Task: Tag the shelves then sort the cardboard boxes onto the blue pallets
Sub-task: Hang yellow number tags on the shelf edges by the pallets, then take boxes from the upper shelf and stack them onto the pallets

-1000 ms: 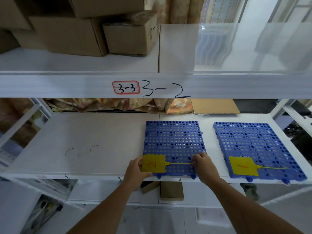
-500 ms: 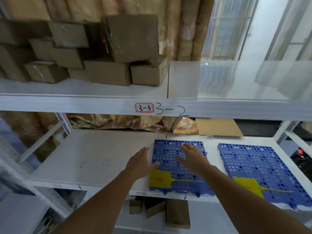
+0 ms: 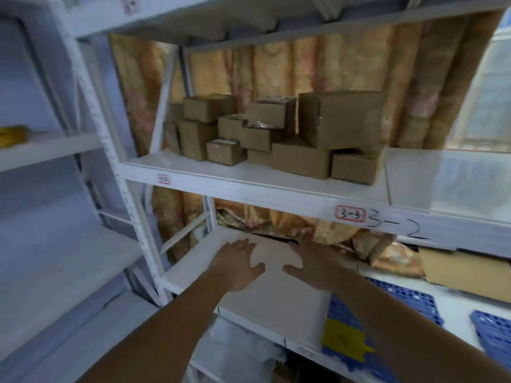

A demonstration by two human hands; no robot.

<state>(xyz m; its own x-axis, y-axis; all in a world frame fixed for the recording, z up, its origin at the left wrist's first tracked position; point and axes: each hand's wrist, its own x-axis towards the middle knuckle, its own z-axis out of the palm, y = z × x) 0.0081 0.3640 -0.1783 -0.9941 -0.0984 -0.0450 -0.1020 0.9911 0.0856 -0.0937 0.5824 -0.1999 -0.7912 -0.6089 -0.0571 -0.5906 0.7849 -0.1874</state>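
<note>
2 open hands over shelf

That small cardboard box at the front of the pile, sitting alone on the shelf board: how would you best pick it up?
Probably by its two short ends, from the front. The small box rests directly on the upper shelf, nearest the edge, with nothing stacked on it, so it should slide out freely. Both the left hand and the right hand are open, below it.
</note>
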